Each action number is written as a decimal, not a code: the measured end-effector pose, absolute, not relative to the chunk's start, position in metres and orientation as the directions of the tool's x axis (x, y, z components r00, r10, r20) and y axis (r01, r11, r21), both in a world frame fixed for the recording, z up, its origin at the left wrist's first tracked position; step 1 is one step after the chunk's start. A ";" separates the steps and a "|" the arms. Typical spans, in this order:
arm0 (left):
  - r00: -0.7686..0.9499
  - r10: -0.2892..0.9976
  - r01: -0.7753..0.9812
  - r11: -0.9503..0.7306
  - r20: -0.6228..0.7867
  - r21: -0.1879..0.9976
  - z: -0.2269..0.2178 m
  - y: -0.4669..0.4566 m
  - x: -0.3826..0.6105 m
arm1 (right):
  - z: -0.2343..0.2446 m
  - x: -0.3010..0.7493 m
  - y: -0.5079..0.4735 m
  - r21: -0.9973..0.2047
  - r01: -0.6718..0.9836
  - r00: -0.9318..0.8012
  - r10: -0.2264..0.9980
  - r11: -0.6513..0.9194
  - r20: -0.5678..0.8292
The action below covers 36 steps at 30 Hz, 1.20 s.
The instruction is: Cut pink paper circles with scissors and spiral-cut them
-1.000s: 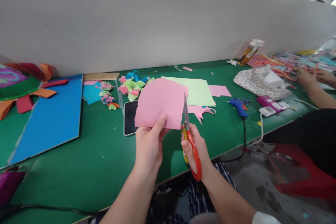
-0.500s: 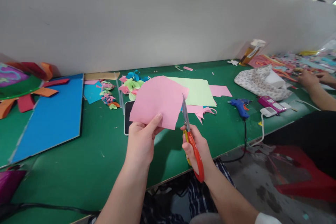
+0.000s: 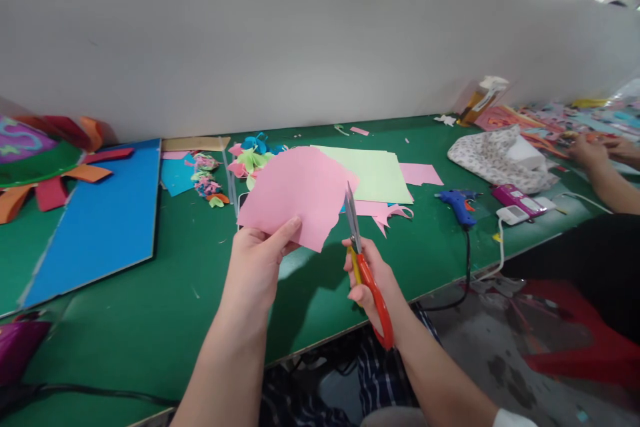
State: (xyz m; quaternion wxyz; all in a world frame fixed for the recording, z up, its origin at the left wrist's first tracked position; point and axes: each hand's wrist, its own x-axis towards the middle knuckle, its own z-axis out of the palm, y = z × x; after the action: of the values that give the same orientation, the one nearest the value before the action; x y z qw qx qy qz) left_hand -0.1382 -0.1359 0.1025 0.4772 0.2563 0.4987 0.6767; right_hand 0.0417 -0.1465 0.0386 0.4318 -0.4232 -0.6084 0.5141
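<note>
My left hand pinches the lower edge of a pink sheet of paper and holds it up above the green table. The sheet has a rounded top and tilts to the left. My right hand grips red and yellow scissors by the handles. Their blades point up and touch the sheet's right edge.
A light green sheet and pink scraps lie behind the held sheet. A blue board lies on the left, paper flowers in the middle, a blue glue gun with cable on the right. Another person's hands work at the far right.
My left hand has moved left and turned the pink sheet so that it tilts more. The scissors have stayed at the sheet's right edge.
</note>
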 end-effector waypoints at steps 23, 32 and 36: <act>-0.298 0.946 -0.311 0.030 -0.127 0.950 0.110 -0.140 -0.135 | 0.052 0.042 -0.144 -0.998 -0.007 -0.232 0.971 0.061 0.061; -0.390 0.915 -0.279 -0.009 -0.105 0.960 0.110 -0.139 -0.139 | 0.058 0.043 -0.148 -0.995 0.072 -0.219 0.974 0.067 0.050; -0.431 0.896 -0.233 0.002 -0.105 0.972 0.114 -0.138 -0.141 | 0.060 0.043 -0.148 -0.992 0.110 -0.215 0.976 0.055 0.030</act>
State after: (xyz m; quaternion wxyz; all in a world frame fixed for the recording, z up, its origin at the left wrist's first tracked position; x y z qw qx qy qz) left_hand -0.1412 -0.1379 0.1141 0.4412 0.2995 0.5534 0.6399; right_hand 0.0430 -0.1485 0.0602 0.4243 -0.4610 -0.5893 0.5101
